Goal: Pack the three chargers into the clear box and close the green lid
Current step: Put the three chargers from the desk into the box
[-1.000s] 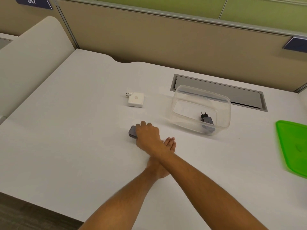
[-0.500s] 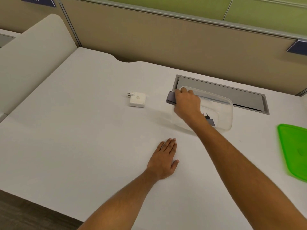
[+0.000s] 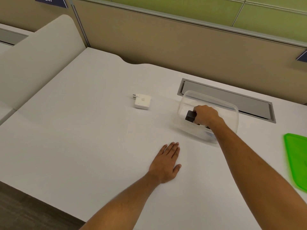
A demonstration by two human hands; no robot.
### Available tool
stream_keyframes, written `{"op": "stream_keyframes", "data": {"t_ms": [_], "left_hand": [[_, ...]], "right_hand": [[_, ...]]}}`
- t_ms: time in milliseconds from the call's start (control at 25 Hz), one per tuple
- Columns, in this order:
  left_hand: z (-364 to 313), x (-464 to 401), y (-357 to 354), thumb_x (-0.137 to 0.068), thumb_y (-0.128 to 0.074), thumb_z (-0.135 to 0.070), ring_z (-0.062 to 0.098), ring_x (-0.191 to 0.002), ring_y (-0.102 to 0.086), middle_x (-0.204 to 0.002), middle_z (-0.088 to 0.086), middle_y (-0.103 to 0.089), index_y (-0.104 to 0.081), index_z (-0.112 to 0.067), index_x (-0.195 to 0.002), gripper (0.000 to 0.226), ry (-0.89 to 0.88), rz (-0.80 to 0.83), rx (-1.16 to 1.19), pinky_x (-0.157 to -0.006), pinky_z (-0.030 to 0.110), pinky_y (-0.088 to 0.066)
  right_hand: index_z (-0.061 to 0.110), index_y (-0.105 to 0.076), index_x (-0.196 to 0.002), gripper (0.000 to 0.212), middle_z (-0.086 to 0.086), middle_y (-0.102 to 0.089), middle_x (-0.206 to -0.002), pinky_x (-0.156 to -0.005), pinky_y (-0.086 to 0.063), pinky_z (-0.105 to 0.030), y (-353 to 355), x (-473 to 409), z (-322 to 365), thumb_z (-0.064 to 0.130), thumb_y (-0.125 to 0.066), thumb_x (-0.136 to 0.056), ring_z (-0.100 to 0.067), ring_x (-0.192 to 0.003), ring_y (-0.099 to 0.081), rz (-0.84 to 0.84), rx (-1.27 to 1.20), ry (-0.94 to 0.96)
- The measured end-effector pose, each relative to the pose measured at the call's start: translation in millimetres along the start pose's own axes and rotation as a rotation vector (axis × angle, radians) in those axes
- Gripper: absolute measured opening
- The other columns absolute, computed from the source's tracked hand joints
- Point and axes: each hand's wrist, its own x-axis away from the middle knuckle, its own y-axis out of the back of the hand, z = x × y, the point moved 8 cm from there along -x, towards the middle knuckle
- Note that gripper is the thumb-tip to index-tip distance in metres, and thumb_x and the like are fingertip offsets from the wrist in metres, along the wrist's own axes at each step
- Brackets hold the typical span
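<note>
right hand gripping dark charger inside clear box

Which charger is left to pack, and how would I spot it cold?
Start at the grey cable hatch set into the white desk, with the clear box in front of it. Left of the box, alone on the desk, lies the white charger. It is square with a faint logo on top and its plug pins pointing left, unlike the dark charger that the right hand holds inside the box.
</note>
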Motion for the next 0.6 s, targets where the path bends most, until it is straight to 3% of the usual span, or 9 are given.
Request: {"op": "stream_keyframes", "data": {"t_ms": [120,280,600], "left_hand": [[0.4,-0.6,-0.4,-0.096,-0.017,-0.047,0.019,-0.146,0.012,-0.16,0.007,0.005,0.0,-0.008,-0.15,0.068,-0.003,0.007,-0.001,-0.119,0.04,0.003],[-0.1,-0.6,-1.5,-0.097,-0.017,-0.047,0.019,-0.146,0.012,-0.16,0.008,0.005,0.001,-0.008,-0.15,0.068,-0.004,0.008,-0.001,-0.119,0.041,0.001],[0.8,-0.6,-1.7,-0.097,-0.019,-0.047,0.019,-0.146,0.013,-0.16,0.008,0.006,0.001,-0.008,-0.15,0.068,0.001,0.01,0.0,-0.119,0.041,0.005]], "right_hand": [[0.018,-0.061,-0.115,0.03,-0.007,-0.066,-0.11,-0.071,-0.043,-0.031,-13.3,-9.0,-0.1,0.016,-0.059,-0.084,-0.024,-0.087,-0.057,0.058,0.013,0.068],[0.02,-0.063,-0.117,0.031,-0.005,-0.065,-0.117,-0.089,-0.051,-0.037,-24.9,-17.9,4.4,0.013,-0.053,-0.088,-0.026,-0.101,-0.059,0.093,-0.014,0.153],[0.017,-0.065,-0.12,0.037,-0.004,-0.067,-0.116,-0.092,-0.047,-0.033,-38.2,-24.6,6.7,0.017,-0.068,-0.084,-0.022,-0.1,-0.06,0.199,-0.178,0.177]]}}
